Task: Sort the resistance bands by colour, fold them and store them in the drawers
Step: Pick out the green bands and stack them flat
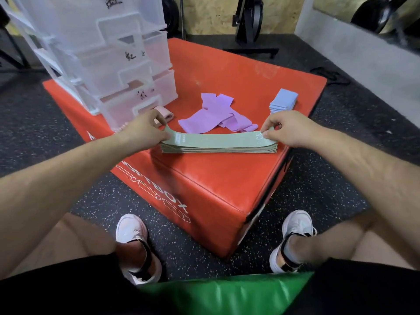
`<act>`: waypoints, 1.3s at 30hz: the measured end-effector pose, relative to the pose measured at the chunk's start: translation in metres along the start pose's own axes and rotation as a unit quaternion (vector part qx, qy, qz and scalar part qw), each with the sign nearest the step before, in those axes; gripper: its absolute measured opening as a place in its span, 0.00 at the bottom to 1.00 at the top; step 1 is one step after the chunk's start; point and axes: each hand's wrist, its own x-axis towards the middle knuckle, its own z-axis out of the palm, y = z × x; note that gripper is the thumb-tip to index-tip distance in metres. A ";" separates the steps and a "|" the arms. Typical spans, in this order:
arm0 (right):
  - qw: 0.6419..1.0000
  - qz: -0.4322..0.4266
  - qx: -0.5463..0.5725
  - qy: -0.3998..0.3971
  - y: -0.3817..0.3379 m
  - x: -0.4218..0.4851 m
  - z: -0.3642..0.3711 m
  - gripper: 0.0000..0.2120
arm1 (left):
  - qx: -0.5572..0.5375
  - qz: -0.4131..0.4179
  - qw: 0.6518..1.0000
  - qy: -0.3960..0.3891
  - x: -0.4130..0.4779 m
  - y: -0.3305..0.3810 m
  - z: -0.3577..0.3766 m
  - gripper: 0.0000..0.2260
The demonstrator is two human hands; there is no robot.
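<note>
Squares top green band [218, 139] onto stack [219, 150], ends pinched by left hand [145, 130] and right hand [289, 128]; folding in half likely next.

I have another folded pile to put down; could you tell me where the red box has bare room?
Widest: the far part of the red box, behind the purple bands and blue stack, right of the drawer unit. Also a strip in front of the green stack. Crowded between drawer unit, pink band, purple bands and green stack.
</note>
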 end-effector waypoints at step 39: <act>0.923 0.259 0.257 -0.124 -0.005 -0.006 -0.005 0.10 | 0.165 0.401 0.890 -0.139 0.004 0.098 0.103 0.12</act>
